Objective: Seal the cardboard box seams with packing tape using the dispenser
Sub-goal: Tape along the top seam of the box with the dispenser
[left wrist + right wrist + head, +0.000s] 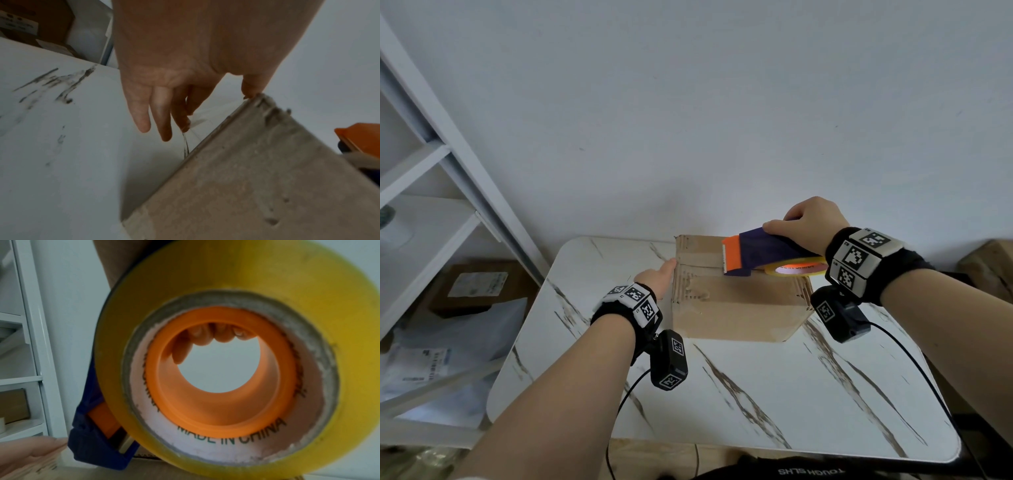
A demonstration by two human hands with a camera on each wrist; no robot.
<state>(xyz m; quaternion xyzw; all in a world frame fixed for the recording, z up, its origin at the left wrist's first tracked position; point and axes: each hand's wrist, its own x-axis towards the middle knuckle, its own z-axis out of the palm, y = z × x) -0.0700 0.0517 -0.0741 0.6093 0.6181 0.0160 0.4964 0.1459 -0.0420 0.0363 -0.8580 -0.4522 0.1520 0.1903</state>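
A brown cardboard box (736, 301) stands on the marble table (722, 394), a strip of tape across its top near the far edge. My right hand (808, 219) grips the blue and orange tape dispenser (750, 253), whose yellow tape roll (796, 269) fills the right wrist view (226, 288). The dispenser's orange blade end sits just over the box top near the middle. My left hand (659, 274) is at the box's left side with straight fingers (144, 116); the thumb tip (249, 91) touches the box's (257, 186) upper corner.
A white shelving unit (431, 171) stands at the left, with a labelled cardboard box (476, 287) and plastic mailers (431, 363) on the floor beside it. Another brown box (989, 267) sits at the far right. A white wall is close behind the table.
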